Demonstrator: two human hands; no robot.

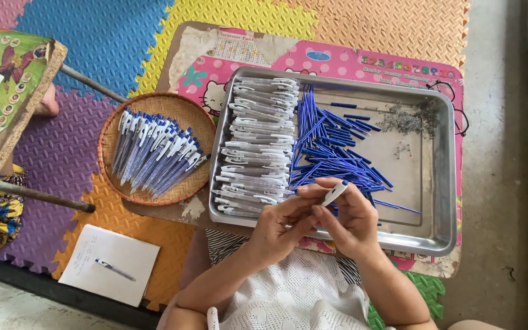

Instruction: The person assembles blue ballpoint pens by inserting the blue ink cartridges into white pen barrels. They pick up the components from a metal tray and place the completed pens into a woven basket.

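A view from above looks down on two bare hands meeting over the near edge of a shallow, shiny metal tray [441,183] with rounded corners. The left hand [279,223] and the right hand [352,217] are curled toward each other, fingertips pinching a single pen [335,193], a slim white plastic barrel with a blue tip that points toward one o'clock. Both hands are closed around it, the left gripping its lower end, the right cradling it from the side, forearms angling in from the bottom of the view. The pen sits just above the tray's front rim, near six o'clock of the tray. Inside the tray, at nine o'clock, lies a neat stack of clear and white pen barrels [258,143]; in the middle, a loose heap of thin blue ink refills [331,146]; at two o'clock, a small tangle of tiny metal springs [410,119]. To the left of the tray, at nine o'clock from it, a round woven basket [184,107] holds finished pens [154,153], white and blue, lying side by side. The tray rests on a worn pink board [331,58] with cartoon prints, over foam puzzle mats [93,36] in blue, yellow, orange and purple. At seven o'clock, a white sheet of paper [123,250] carries one more pen.
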